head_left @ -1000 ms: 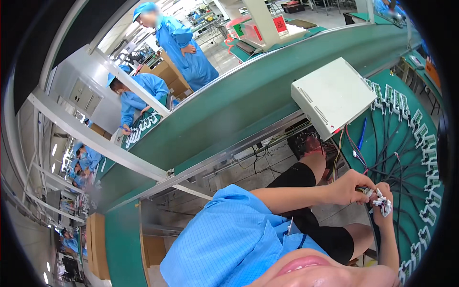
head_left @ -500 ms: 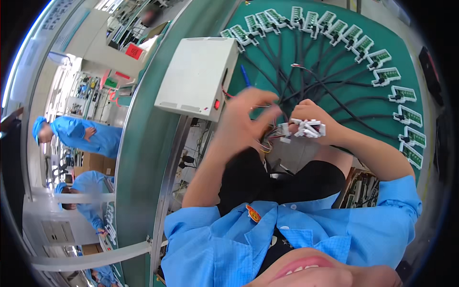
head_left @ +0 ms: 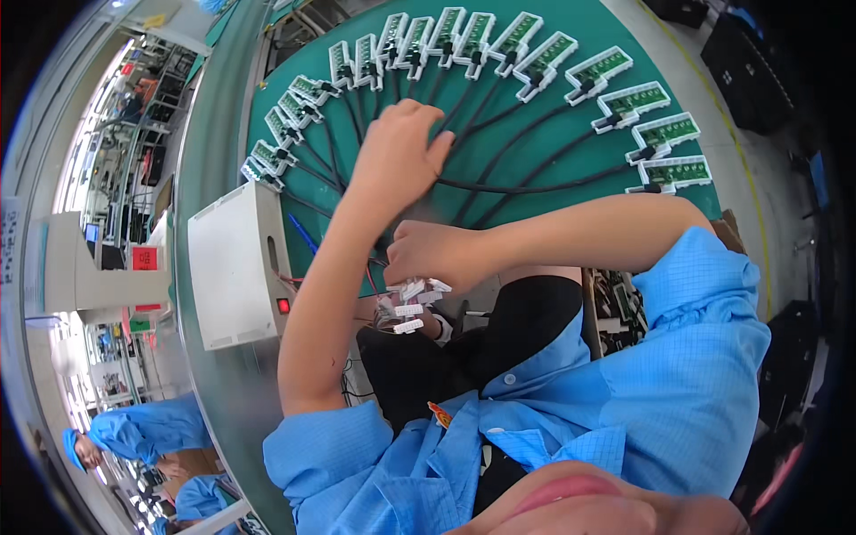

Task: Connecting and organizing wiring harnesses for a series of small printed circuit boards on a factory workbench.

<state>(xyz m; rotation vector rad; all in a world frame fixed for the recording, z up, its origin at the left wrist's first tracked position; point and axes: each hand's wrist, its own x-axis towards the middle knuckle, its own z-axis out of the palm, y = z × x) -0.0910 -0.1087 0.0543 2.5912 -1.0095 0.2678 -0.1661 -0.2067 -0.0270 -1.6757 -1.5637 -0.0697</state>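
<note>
My left hand (head_left: 401,150) reaches over the fanned black cables (head_left: 513,189) on the green table. Its thumb stands apart from the bent fingers, whose tips are partly hidden, and I see nothing held in it. Nearer to me, my right hand (head_left: 432,253) is closed around a bunch of wires at the table's front edge. White connectors (head_left: 408,312) on thin wires hang below that fist, above my lap. At the cables' far ends, green circuit boards in white housings (head_left: 546,64) lie in an arc around both hands.
A white box (head_left: 234,267) with a red switch stands at the left, with a blue pen (head_left: 303,234) beside it. Past it runs a green conveyor (head_left: 209,374), with people in blue work clothes (head_left: 147,432) beyond. A bin of parts (head_left: 615,308) sits right of my knees.
My view has turned, shifting the table leftward. My left hand has gone from beside the white box to above the cables. The right hand keeps hold of the wire bunch.
</note>
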